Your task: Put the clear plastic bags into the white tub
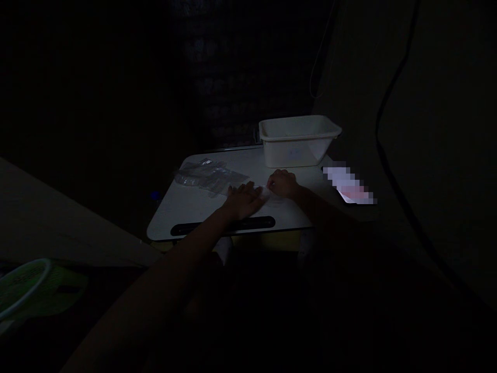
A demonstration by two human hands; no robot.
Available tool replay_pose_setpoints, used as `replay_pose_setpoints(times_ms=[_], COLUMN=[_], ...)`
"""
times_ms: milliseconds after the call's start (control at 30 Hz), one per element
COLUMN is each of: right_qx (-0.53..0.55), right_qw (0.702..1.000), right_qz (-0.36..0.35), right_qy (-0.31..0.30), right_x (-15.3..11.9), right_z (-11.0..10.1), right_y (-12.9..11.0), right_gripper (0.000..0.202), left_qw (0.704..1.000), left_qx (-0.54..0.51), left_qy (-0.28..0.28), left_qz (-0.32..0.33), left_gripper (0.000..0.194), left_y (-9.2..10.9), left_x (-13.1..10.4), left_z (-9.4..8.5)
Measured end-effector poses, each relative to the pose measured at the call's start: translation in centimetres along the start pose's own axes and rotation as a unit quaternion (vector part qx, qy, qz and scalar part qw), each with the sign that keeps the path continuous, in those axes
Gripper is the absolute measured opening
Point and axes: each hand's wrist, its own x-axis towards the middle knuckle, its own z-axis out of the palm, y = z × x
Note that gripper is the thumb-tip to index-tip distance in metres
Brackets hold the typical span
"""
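My left hand lies on the white tabletop with its fingers stretched out, pressing on a thin, pale, see-through plastic bag. Close by on the right, my right hand is closed, its fingertips pinched at the far edge of that same bag. Most of the bag is covered by the hands, and the dim light blurs its outline. More clear, crumpled plastic bags lie flat just beyond and left of my left hand.
On the small white table, a white plastic tub stands at the back right. A lit screen lies at the right edge. A dark slot runs along the front. A green basket sits lower left; a cable hangs right.
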Motion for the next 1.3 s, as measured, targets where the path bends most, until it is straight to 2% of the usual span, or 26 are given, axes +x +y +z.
replay_pose_setpoints(times_ms=[100,200,367,467,533,667,733,800,933,1000,1033,1100,1233,1300], right_qx=[0.024,0.08,0.168,0.203,0.184,0.104,0.079,0.056,0.029,0.019,0.013,0.002,-0.004,0.005], right_qw=[1.0,0.997,0.986,0.977,0.978,0.986,0.991,0.997,0.991,0.982,0.98,0.983,0.995,0.998], right_qz=[-0.011,-0.014,-0.008,0.003,0.012,-0.003,-0.008,-0.004,0.005,0.0,-0.007,-0.029,-0.071,-0.062], right_qy=[0.001,-0.005,-0.021,-0.061,-0.097,-0.128,-0.105,-0.047,0.129,0.186,0.196,0.183,0.07,0.026], right_x=[-0.3,-0.7,-1.2,-1.5,-1.6,-1.8,-1.8,-1.7,-1.9,-2.2,-2.4,-3.0,-4.5,-4.9], right_z=[-0.5,-1.2,-2.1,-2.8,-3.3,-3.6,-3.4,-3.4,-4.3,-4.8,-4.9,-4.7,-3.3,-2.6], right_y=[0.3,0.9,1.7,1.9,1.8,1.6,1.6,1.6,1.6,1.7,1.9,2.3,3.7,4.5], right_gripper=[0.02,0.018,0.015,0.028,0.036,0.022,0.019,0.017,0.021,0.024,0.024,0.023,0.027,0.032], left_qw=[0.996,0.97,0.905,0.874,0.871,0.909,0.93,0.942,0.937,0.933,0.936,0.952,0.985,0.987], left_qx=[-0.06,-0.179,-0.389,-0.446,-0.445,-0.367,-0.308,-0.252,-0.183,-0.171,-0.167,-0.152,-0.09,-0.068], left_qy=[0.071,0.153,0.146,0.161,0.171,0.176,0.186,0.215,0.296,0.315,0.309,0.265,0.111,0.094], left_qz=[0.009,-0.053,-0.09,-0.108,-0.116,-0.088,-0.072,-0.06,-0.039,-0.017,-0.004,0.019,0.099,0.113], left_gripper=[0.043,0.043,0.034,0.03,0.031,0.021,0.018,0.018,0.022,0.023,0.024,0.023,0.023,0.026], left_y=[-1.2,-2.4,-2.9,-2.5,-2.4,-2.1,-1.8,-1.3,-0.4,-0.2,-0.2,-0.4,-1.1,-1.6], left_x=[0.5,1.4,1.9,2.1,2.3,3.0,3.2,3.1,3.0,3.0,3.0,3.0,2.7,2.5], left_z=[-0.1,0.2,0.7,0.6,0.4,0.0,-0.3,-0.8,-1.7,-1.7,-1.6,-1.1,-0.1,-0.1])
